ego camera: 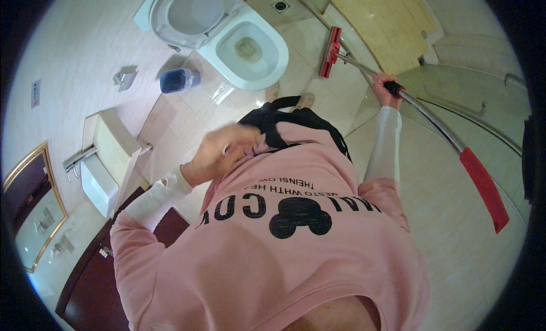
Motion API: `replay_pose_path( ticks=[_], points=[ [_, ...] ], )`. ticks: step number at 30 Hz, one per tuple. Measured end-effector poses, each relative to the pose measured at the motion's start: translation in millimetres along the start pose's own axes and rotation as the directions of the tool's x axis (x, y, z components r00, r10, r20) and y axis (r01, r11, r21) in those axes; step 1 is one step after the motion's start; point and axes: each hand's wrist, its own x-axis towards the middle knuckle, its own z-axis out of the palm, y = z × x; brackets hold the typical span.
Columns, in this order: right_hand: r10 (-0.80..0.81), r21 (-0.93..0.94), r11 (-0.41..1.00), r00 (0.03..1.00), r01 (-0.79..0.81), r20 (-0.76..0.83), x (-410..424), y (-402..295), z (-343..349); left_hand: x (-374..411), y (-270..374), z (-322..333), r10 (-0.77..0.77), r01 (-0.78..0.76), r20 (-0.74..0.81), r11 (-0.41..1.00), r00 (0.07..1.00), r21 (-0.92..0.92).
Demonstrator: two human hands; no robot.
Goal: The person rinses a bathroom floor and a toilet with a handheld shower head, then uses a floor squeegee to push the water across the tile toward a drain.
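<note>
My right hand [386,90] is closed around the black grip on the metal pole of a sponge mop [435,120]. The mop's red head [330,53] is low by the shower edge, and its red handle sleeve [484,188] points to the lower right. My left hand [232,152], blurred by motion, is at the waist against the hem of the pink sweatshirt [294,173]; whether its fingers grip the fabric cannot be told. Black straps or cloth [277,122] hang at the waist beside it.
Ahead stands a toilet [273,53] with its lid raised. A small waste bin [172,80] stands left of it, near a wall-mounted holder [124,78]. Further left are a washbasin [100,186] and a gold-framed mirror [54,194]. A floor drain [280,6] lies beyond; glass shower panels curve at right.
</note>
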Motion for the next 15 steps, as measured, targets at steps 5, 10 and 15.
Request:
replay_pose_path(
  ticks=[5,10,15],
  points=[
    [-0.027,0.066,0.997,1.0,0.028,-0.008,3,-8,4,31,-25,1,0.178,-0.218,0.148,0.922,0.973,0.319],
    [-0.16,-0.027,0.987,0.987,0.16,-0.024,-13,-19,18,50,9,-10,0.15,-0.275,0.392,0.918,0.907,0.284],
    [-0.173,0.035,0.984,0.985,0.172,0.027,-47,-6,33,66,-6,-26,-0.066,0.061,0.269,0.998,0.961,0.03]
  ],
)
